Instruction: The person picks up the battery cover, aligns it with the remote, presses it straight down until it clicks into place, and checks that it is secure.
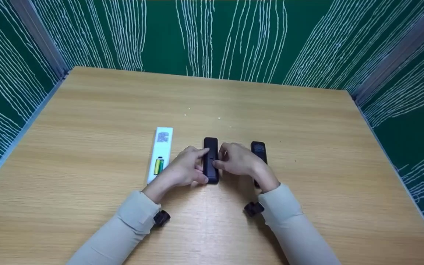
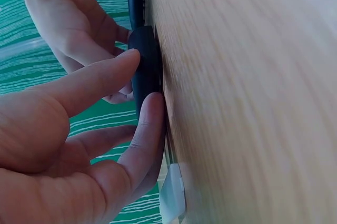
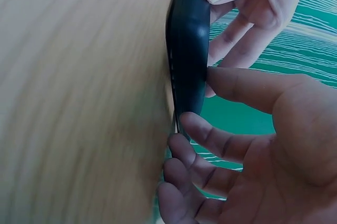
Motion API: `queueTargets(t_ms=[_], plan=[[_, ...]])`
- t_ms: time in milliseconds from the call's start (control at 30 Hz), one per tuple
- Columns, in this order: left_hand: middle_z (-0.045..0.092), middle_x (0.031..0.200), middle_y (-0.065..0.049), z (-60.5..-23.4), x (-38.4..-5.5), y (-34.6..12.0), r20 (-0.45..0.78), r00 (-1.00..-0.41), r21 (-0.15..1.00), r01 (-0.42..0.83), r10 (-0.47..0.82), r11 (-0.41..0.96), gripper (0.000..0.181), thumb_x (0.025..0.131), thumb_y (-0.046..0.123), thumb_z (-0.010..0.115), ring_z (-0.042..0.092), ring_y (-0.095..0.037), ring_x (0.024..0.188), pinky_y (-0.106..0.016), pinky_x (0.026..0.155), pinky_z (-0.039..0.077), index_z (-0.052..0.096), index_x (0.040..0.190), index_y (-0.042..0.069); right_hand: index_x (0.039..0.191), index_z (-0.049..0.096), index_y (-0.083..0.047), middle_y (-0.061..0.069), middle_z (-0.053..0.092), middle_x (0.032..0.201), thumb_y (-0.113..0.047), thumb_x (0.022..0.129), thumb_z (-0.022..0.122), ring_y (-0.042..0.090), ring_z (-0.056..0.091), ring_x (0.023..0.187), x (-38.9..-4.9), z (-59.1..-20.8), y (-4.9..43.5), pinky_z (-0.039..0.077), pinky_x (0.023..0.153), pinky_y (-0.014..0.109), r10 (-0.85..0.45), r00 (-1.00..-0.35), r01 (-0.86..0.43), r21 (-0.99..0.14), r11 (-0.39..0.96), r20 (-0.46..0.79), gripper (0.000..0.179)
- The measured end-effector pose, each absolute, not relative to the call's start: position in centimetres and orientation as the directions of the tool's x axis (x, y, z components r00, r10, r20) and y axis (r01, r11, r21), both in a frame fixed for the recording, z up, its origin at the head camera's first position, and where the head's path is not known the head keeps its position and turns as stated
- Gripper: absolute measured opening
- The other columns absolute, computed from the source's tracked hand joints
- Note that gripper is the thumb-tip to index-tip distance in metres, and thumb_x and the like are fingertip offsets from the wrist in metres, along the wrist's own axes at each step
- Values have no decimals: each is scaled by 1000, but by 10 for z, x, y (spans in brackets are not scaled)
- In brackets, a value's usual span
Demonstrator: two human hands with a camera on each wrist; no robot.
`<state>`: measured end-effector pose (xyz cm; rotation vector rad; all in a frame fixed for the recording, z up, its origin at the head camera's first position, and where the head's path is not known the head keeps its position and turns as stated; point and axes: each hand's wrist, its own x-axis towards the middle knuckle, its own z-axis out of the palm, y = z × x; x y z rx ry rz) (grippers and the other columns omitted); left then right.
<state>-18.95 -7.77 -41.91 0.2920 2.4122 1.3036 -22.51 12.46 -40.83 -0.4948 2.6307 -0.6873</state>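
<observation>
In the head view, a black remote control (image 1: 209,162) is set lengthwise on the desk (image 1: 123,110), between a white remote control (image 1: 162,149) at left and a second black remote (image 1: 259,148) at right, which is partly covered by the right hand (image 1: 239,160). Two batteries (image 1: 159,166) are seen at the white one's near part. The middle remote is gripped from the left by the left hand (image 1: 184,167), one finger laid on its top toward the far end; from the right it is pinched narrowly by the right hand, thumb on the upper face.

In the left wrist view, it is shown low at the desk surface, met by the left hand's spread digits on top and side.

In the right wrist view, a smooth, rounded casing is shown. It is judged light, stiff and slightly slippery, best held by its long edges.
</observation>
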Motion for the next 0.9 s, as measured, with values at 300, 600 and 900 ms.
queueTargets(t_ms=[300,600,900], plan=[[51,133,-18,-419,-189,-78,-249,-901,848,-26,355,529,104,74,-14,84,65,-25,100,-33,91,61,37,164,6,107,66,-8,5,65,91,-32,99,75,20,59,82,-223,-405,124,48,72,32,-421,-852,-226,-506,832,-312,27],[50,133,-18,-418,-189,-77,-256,-899,852,-37,354,523,104,74,-16,83,66,-24,99,-31,89,61,36,164,6,109,65,-7,6,67,92,-32,97,76,21,60,83,-221,-403,125,49,73,33,-434,-834,-228,-502,834,-341,31],[51,133,-19,-418,-189,-77,-226,-904,840,7,362,542,99,76,-13,84,69,-21,97,-29,89,61,39,163,5,113,64,-6,7,66,97,-34,94,78,23,60,88,-219,-400,124,51,79,37,-451,-821,-257,-479,839,-350,36]])
